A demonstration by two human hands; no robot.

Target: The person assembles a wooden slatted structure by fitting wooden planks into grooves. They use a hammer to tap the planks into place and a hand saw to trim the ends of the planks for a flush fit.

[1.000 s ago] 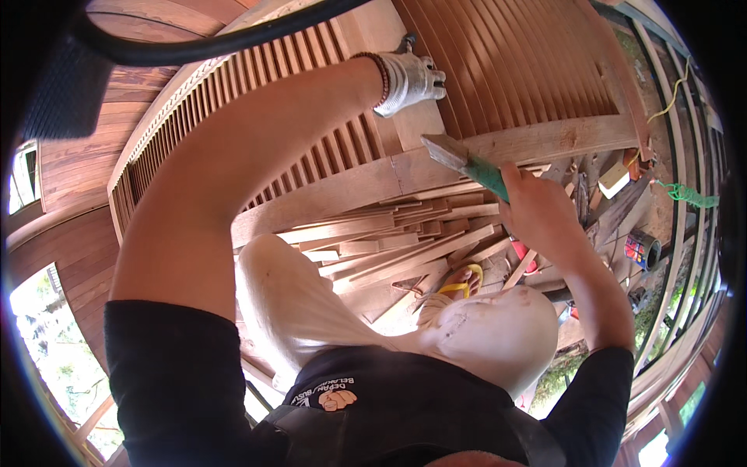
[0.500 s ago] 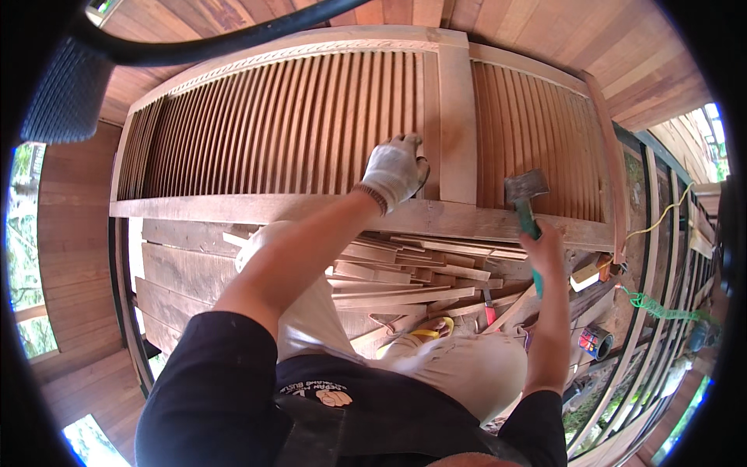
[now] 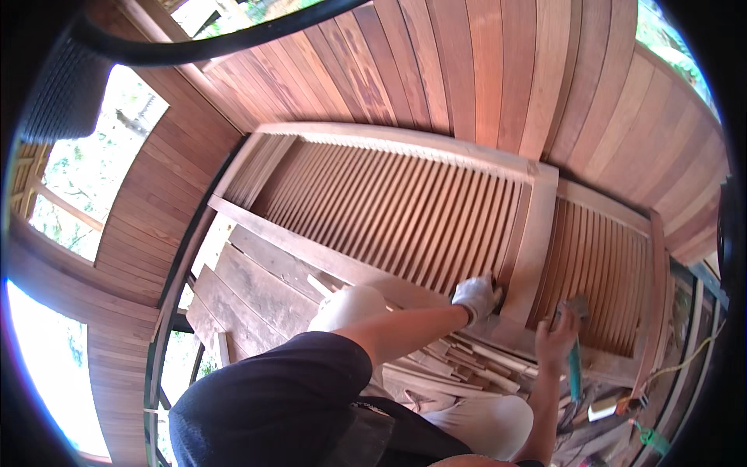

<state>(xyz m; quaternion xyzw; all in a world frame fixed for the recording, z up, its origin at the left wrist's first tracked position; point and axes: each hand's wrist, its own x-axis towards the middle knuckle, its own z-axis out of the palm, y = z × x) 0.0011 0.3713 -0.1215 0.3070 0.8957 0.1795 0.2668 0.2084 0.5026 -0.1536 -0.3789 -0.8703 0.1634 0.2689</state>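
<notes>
A wooden louvered shutter panel [image 3: 541, 241] lies across in front of me, with many slanted slats set in its frame. My left hand [image 3: 476, 298], in a pale work glove, rests at the near end of the slats beside the cross rail. Its thumb stands apart from slightly bent fingers, and nothing shows in it; motion smears the fingertips. Over the shutter's smaller right section, my bare right hand [image 3: 556, 338] is closed round a hammer [image 3: 575, 373] with a green handle, gripping it close to the head. The dark head is blurred and partly covered by the fingers.
Loose wooden strips [image 3: 436, 366] are heaped below the near rail, by my knees. Wide planks [image 3: 249, 288] lie to the left. A plank wall [image 3: 443, 70] rises behind the shutter. At the right are a yellow cord [image 3: 689, 359] and a green coiled hose [image 3: 652, 438].
My view has turned and shifted left, so the shutter now appears tilted and lower right. My right hand has moved up the hammer, from the handle to near its head. The left stays at the slats.
</notes>
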